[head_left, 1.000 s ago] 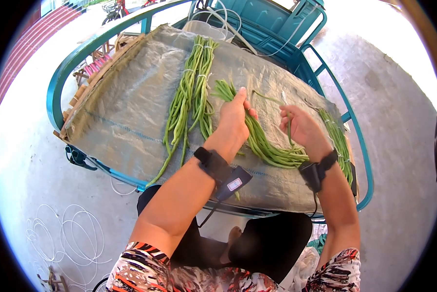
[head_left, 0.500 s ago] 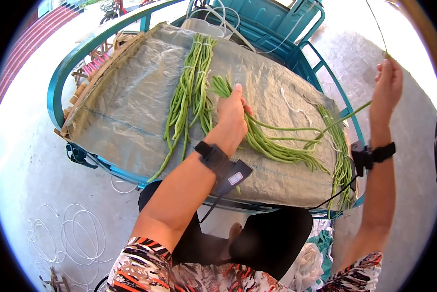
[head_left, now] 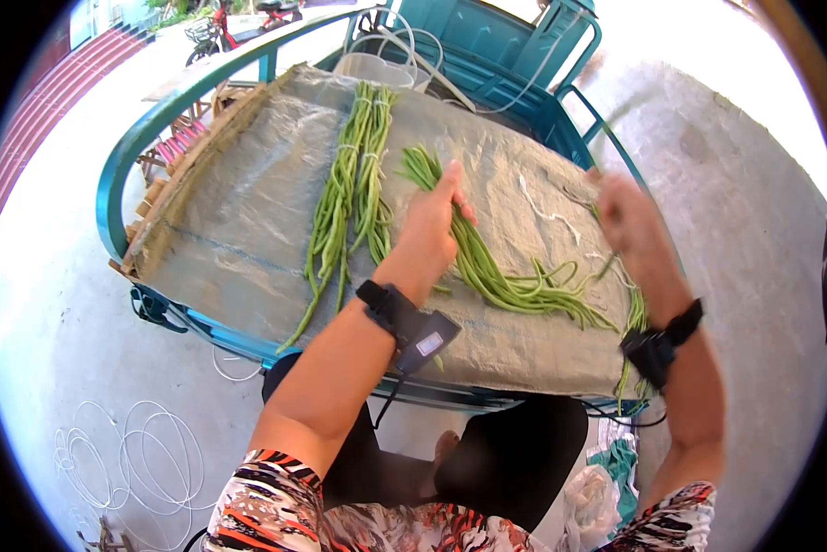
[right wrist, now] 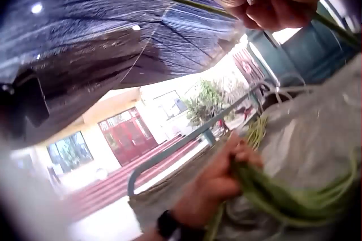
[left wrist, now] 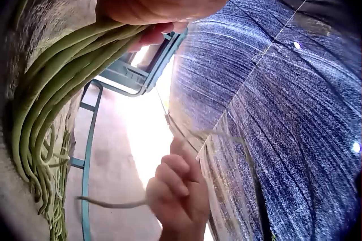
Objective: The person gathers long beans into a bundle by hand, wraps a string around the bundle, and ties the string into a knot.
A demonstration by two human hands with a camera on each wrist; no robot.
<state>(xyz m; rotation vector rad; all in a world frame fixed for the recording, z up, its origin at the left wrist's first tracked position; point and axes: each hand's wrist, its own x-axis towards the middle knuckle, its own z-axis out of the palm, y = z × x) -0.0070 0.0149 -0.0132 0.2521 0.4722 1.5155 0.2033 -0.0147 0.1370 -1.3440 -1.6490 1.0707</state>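
Observation:
My left hand (head_left: 429, 232) grips a loose bunch of green long beans (head_left: 498, 283) near one end, the stem tips poking out past the thumb. The rest of the bunch trails right across a grey-brown sheet (head_left: 248, 276). Off to the right, my right hand (head_left: 630, 217) is blurred. The right wrist view shows its fingers curled round a single long bean (right wrist: 189, 3), sticking out on both sides. Left of the bunch lie two tied bundles of long beans (head_left: 338, 198). Another bundle (head_left: 635, 313) lies at the sheet's right edge, partly behind my right forearm.
White strings (head_left: 548, 212) lie on the sheet between the bunch and the right edge. A teal cart rail (head_left: 114, 184) borders the sheet. At the back stands a whitish tub (head_left: 374, 68). Plastic bags (head_left: 590, 501) lie by my legs, and coiled wire (head_left: 156, 451) on the floor.
My right hand went from near the bunch out to the upper right, drawing a long bean out, then came partway back, lower. My left hand keeps its grip on the bunch.

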